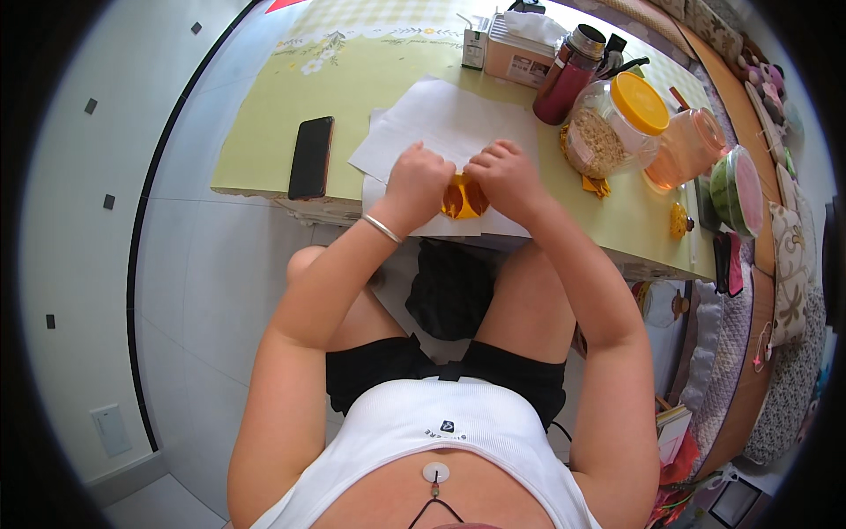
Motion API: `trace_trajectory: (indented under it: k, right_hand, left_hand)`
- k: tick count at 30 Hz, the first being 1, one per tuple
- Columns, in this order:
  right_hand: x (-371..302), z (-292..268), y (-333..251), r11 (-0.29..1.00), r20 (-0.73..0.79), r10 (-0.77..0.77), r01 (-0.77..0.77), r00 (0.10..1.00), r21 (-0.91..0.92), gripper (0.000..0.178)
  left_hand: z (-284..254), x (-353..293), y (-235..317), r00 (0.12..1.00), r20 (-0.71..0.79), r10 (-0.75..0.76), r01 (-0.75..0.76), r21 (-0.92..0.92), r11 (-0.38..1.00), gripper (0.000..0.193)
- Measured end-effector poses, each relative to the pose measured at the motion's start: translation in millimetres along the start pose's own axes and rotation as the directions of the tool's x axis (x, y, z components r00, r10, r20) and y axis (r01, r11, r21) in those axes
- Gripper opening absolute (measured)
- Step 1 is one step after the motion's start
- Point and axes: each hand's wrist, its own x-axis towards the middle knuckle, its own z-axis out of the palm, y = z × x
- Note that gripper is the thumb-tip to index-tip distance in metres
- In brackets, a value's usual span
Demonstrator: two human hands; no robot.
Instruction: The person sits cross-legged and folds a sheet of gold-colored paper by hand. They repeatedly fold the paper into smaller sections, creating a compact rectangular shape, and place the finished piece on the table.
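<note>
Both hands are closed at the top edge of a small shiny yellow-orange packet (463, 201) with dark reddish-brown patches. My left hand (421, 183), below a silver bangle on the wrist, grips the packet's left upper corner. On the opposite corner my right hand (508, 181) has its fingers curled in. The knuckles nearly meet, and the fingertips are partly hidden. Under the hands lie overlapping white paper sheets (441, 104), which reach the table's near edge.
A dark phone (311, 159) lies left of the paper. Toward the right stand a tissue box (518, 62), a maroon thermos (568, 78), a yellow-lidded jar (608, 128), a pinkish jug (683, 150) and a cut watermelon (738, 189). A black bag (449, 291) hangs between my knees.
</note>
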Motion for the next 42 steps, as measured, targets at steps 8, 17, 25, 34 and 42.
trace_trajectory:
  k: [8, 17, 25, 34, 42]
  right_hand:
    - [-37, 5, -25, 0.999, 0.081, 0.025, -0.022, 0.996, -0.028, 0.047]
    - [-74, 1, -22, 0.958, 0.109, 0.286, -0.288, 0.952, 0.008, 0.063]
    - [-76, 2, -5, 0.875, 0.115, 0.411, -0.426, 0.904, 0.231, 0.049]
    - [-37, -17, -21, 0.766, -0.009, 0.48, -0.414, 0.877, 0.492, 0.018]
    - [-43, -3, -23, 0.954, 0.002, 0.258, -0.255, 0.966, 0.156, 0.033]
  left_hand:
    - [39, -41, 25, 0.972, -0.219, 0.084, -0.039, 0.199, 0.979, 0.042]
    - [49, -76, 19, 0.979, -0.199, -0.044, 0.077, 0.159, 0.984, 0.051]
    - [33, -70, 17, 0.976, -0.183, -0.121, 0.125, 0.011, 0.992, 0.041]
    - [15, -63, 2, 0.931, -0.206, -0.301, 0.185, -0.443, 0.877, 0.022]
    - [19, -74, 27, 0.964, -0.248, -0.096, 0.084, -0.059, 0.995, 0.047]
